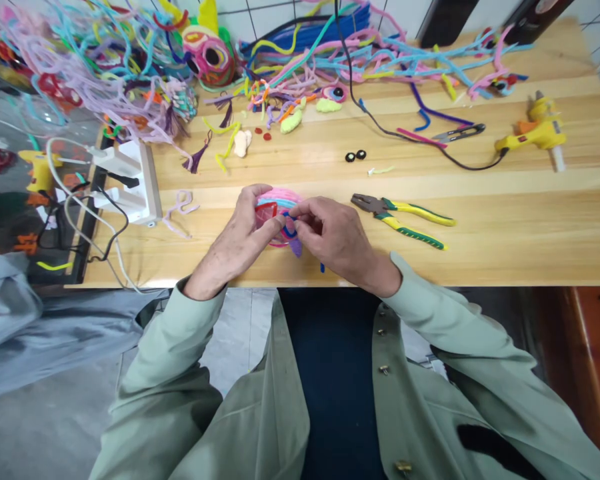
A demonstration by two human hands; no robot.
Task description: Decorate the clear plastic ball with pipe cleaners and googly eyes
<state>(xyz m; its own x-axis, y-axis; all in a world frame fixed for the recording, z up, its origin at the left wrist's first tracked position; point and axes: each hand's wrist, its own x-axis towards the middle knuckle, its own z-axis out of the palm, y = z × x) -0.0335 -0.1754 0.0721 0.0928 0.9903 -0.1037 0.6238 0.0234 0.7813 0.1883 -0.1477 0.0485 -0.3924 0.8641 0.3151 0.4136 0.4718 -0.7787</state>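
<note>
A round pink craft piece (286, 195) wound from pipe cleaners, with a light-blue band and a red outline, lies at the table's front edge. My left hand (245, 233) is wrapped round its left side, thumb across the front. At the piece's right side my right hand (335, 240) pinches a dark-blue pipe cleaner (290, 232) bent into a curve against the front. A purple tip (295, 247) sticks out below. Combination pliers (403, 219) with yellow-green handles lie to the right of my right hand. Two black-and-white eyes (355, 156) rest farther back.
Heaps of coloured pipe cleaners (145, 67) and a finished-looking pink figure (211, 60) fill the back. A yellow glue gun (535, 130), its black cord, and thread snips (460, 133) lie right. A white power strip (139, 183) with cables stands left. Another person's sleeve (5, 293) shows far left.
</note>
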